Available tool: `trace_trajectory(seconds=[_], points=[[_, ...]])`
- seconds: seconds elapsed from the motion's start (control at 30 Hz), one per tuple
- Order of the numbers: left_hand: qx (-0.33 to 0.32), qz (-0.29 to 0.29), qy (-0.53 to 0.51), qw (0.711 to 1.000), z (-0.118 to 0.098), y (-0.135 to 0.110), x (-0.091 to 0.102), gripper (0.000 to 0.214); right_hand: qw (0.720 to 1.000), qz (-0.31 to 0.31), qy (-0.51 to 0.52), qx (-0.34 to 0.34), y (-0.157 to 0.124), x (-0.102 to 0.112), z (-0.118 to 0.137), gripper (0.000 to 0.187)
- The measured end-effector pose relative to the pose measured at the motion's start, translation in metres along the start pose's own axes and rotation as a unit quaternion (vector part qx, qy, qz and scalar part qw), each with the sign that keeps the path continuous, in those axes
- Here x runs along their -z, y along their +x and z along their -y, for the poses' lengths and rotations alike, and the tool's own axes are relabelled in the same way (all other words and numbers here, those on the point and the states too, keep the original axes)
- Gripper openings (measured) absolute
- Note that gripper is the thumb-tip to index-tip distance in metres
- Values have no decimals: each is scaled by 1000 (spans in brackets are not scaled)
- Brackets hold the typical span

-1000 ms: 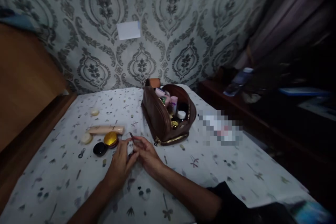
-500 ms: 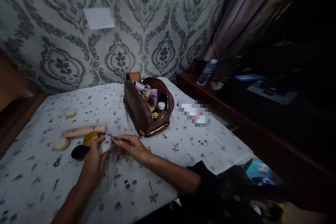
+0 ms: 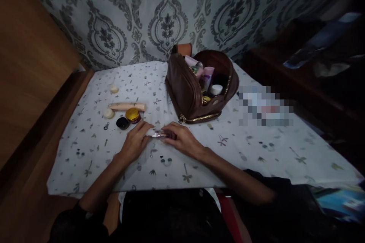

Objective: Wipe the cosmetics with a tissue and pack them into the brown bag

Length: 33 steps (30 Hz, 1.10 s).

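Both hands meet low over the cloth, in front of the brown bag. My right hand (image 3: 181, 138) is closed around a small clear, pinkish tube (image 3: 160, 134) with a pale neck pointing left. My left hand (image 3: 136, 139) pinches a small whitish piece (image 3: 150, 132) at the tube's left end; its exact kind is unclear, and I cannot tell whether the two are joined. Just beyond my left hand stand a jar with a gold lid (image 3: 132, 114) and a black round lid (image 3: 122, 123). Behind them lies a beige squeeze tube (image 3: 128, 106).
The brown cosmetics bag (image 3: 184, 87) stands unzipped, holding tubes and a white-lidded jar (image 3: 216, 89). Two cream-coloured round pieces (image 3: 108, 113) lie at left. A blurred-out packet (image 3: 265, 106) lies right on the patterned tablecloth (image 3: 242, 152). A clear bottle (image 3: 319, 41) is beyond the table.
The view has swung down and left. My hands have come together more level, with the right fingers now wrapped around the small tube and the whitish piece at its left end.
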State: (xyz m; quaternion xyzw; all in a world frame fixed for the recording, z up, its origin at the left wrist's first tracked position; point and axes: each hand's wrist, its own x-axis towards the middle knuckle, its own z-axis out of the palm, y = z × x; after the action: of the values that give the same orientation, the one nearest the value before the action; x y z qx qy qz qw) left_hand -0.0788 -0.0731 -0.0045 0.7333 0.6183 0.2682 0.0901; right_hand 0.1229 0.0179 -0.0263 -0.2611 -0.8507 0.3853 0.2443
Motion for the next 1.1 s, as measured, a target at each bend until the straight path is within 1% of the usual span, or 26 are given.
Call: trace_trajectory(seconds=[0.07,0.1,0.2,0.3,0.4,0.5,0.6,0.7,0.87,0.97,1.1], points=[[-5,-12,2,1000,1,1,-1,24,1000,10,-3,-5,-2,3,-1,39],[-9,-16,3,1000,1,2,-1,25,1000,10,-5,-9,-2,4,-1,40],[-20,-28,14,999,0,2,0,26,1000,6,-12,-22,-4,6,-2,27],[-23,-48,52,997,-6,-2,1,37,1000,0,-9,-24,-4,4,-2,18],[-50,-60,103,992,-19,-4,1,45,1000,-10,1,-26,-2,2,-2,13],[-97,-53,163,980,-34,-5,-3,42,999,-14,6,-33,-1,2,-2,10],[-115,-32,205,971,-43,-3,-9,39,999,-12,1,-45,-1,2,-1,13],[-103,-2,239,966,-47,0,-16,35,998,-2,-5,-57,-1,1,-1,20],[-66,66,293,951,-53,1,-19,28,999,-1,-17,-37,-2,0,-3,24],[-37,83,302,949,-53,0,-16,30,999,-1,-20,-34,-2,0,-4,18],[17,82,305,949,-47,-1,-9,30,999,-1,-12,-32,-2,0,-4,7]])
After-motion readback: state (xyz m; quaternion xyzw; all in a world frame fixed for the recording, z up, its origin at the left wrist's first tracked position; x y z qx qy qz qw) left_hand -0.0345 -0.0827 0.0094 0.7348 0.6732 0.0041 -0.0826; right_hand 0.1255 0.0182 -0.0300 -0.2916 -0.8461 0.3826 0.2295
